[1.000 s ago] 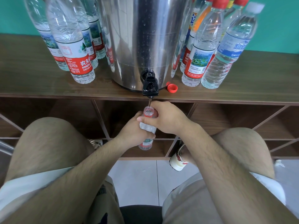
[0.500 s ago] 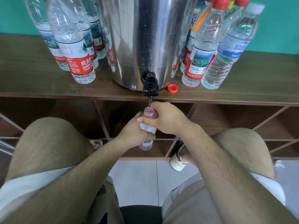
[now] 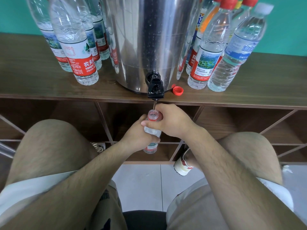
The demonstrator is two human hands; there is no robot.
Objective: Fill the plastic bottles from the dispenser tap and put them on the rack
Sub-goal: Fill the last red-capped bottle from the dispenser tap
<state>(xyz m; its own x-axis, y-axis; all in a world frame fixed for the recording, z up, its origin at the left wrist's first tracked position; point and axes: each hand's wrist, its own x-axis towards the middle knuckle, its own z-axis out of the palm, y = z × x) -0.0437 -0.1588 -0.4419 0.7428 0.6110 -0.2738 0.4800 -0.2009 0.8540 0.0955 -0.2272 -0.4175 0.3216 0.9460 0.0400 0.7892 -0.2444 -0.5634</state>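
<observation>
Both hands (image 3: 172, 121) grip the bottle (image 3: 152, 130) under the tap (image 3: 155, 88).

- dispenser (image 3: 149, 39) at 12 fills mid table (image 3: 33, 80); tap (image 3: 155, 89) overhangs the edge.
- left bottles (image 3: 78, 52) at 10, right bottles (image 3: 209, 60) at 2, packed tight vs. dispenser.
- red cap (image 3: 178, 90) just R of tap.
- bare table strip at 9 & 3.

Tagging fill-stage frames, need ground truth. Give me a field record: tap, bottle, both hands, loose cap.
tap: black, on steel dispenser, thin stream running
bottle: uncapped, mouth under tap, catching the stream
left hand: holds bottle body
right hand: holds bottle near neck
red cap: loose on shelf top, right of tap
</observation>
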